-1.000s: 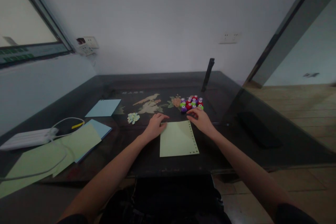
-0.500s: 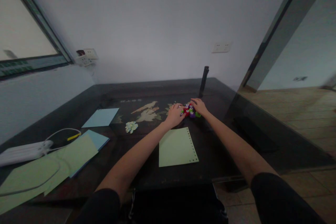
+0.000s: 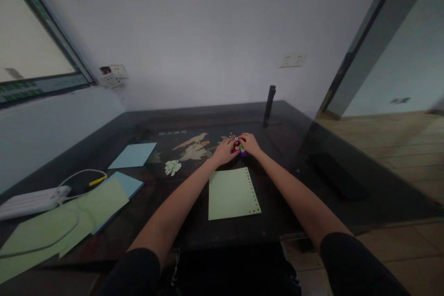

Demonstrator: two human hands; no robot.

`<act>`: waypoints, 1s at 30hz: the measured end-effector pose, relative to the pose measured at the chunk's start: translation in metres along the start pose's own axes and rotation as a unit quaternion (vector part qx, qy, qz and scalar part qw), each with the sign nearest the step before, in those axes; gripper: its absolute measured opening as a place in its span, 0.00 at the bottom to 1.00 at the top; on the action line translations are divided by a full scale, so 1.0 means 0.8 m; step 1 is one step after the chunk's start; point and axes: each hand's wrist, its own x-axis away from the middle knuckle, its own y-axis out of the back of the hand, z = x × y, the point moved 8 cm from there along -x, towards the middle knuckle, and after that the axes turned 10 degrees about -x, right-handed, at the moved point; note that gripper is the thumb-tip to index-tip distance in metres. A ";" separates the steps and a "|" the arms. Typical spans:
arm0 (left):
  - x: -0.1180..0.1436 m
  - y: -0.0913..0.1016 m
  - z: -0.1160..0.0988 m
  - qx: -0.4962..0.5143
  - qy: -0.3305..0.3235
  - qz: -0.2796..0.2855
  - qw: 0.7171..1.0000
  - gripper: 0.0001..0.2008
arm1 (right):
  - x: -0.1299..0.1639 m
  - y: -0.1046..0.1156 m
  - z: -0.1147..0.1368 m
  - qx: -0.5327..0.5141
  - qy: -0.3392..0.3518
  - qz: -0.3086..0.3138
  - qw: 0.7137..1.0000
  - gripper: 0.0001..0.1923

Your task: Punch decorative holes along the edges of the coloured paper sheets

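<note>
A small cluster of red, green and purple pieces with white eye-like spots (image 3: 237,149) lies on the dark tabletop (image 3: 277,185). My left hand (image 3: 224,151) is curved round its left side, fingers bent against it. From the right, my right hand (image 3: 250,143) cups the same cluster with its fingers curled over the far edge. Between them the hands cover much of the cluster, so its outer pieces are hidden. Just in front of the hands lies a pale green sheet with punched holes (image 3: 234,194).
A heap of small pale pieces (image 3: 172,167) sits left of the hands. Blue paper (image 3: 133,155), green sheets (image 3: 69,217) and a white power strip (image 3: 31,202) with cable are farther left. A black upright stick (image 3: 269,106) stands behind, and a dark flat object (image 3: 336,178) lies right.
My right hand has moved left, closer to my left hand, which has also shifted slightly left. The coloured cluster has slid left and is packed more tightly, with less of it showing.
</note>
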 end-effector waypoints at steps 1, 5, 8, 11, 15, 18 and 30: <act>0.007 0.005 0.005 0.006 -0.004 -0.001 1.000 0.26 | 0.000 -0.006 0.008 -0.004 0.005 0.007 1.000 0.14; 0.039 0.025 0.025 0.036 -0.016 -0.003 0.999 0.26 | -0.001 -0.031 0.042 -0.015 0.030 0.039 0.999 0.14; 0.058 0.034 0.043 0.059 -0.005 0.003 0.998 0.28 | 0.000 -0.047 0.063 -0.018 0.044 0.058 0.997 0.14; 0.068 0.038 0.058 0.081 0.010 0.012 0.997 0.32 | 0.001 -0.058 0.078 -0.041 0.064 0.085 0.994 0.14; 0.072 0.041 0.063 0.092 0.010 0.027 0.995 0.34 | 0.003 -0.058 0.085 -0.121 0.076 0.103 0.984 0.17; 0.069 0.046 0.060 0.094 0.011 0.021 0.995 0.31 | 0.005 -0.042 0.077 -0.180 0.056 0.071 0.980 0.20; 0.006 0.030 0.052 0.051 0.065 -0.010 0.997 0.15 | 0.059 -0.047 0.095 -0.092 0.093 0.052 0.990 0.39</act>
